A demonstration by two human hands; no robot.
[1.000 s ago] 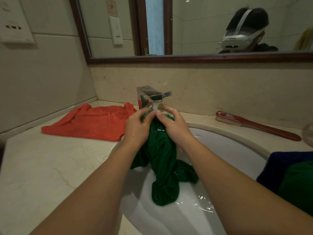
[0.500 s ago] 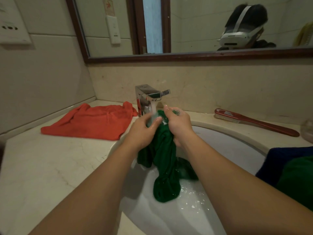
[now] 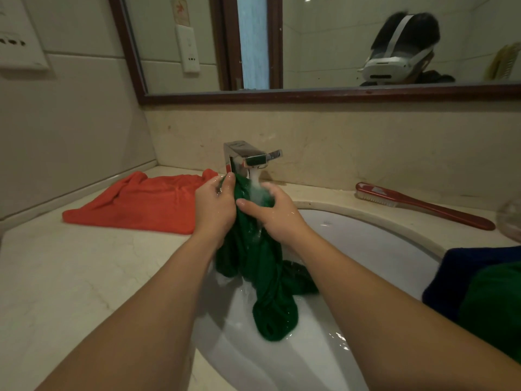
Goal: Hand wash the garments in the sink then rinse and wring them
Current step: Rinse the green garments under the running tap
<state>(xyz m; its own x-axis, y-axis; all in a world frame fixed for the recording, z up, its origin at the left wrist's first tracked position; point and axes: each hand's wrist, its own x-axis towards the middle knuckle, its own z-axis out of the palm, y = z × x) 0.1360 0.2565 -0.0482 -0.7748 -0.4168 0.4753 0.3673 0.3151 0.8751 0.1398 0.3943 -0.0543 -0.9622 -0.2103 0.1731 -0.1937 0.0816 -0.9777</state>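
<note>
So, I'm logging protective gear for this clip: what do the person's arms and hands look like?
No sleeves, gloves, rings or watch in view: the left hand and right hand and both arms are bare, the hands wet.

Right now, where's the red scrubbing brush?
In the head view, the red brush lies on the counter at the right, behind the sink and right of the faucet.

dim tiled walls [image 3: 70,122], wood-framed mirror [image 3: 324,95], marble counter [image 3: 70,277].
</note>
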